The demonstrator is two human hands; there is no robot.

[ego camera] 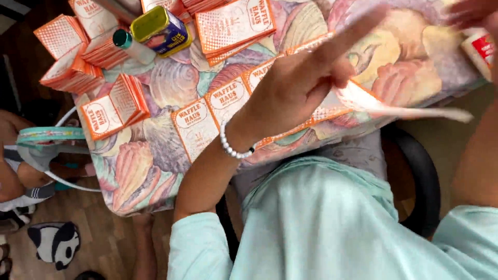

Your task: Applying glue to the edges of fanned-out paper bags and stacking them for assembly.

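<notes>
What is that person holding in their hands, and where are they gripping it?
The left hand pinches a flat orange-and-white paper sleeve at its near end, between thumb and fingers. The right hand is blurred at the picture's edge; its hold cannot be told.

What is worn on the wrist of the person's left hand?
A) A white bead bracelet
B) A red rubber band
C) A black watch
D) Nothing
A: a string of white beads, the bracelet, circles the wrist just below the left hand, which pinches a flat orange-and-white carton blank.
</notes>
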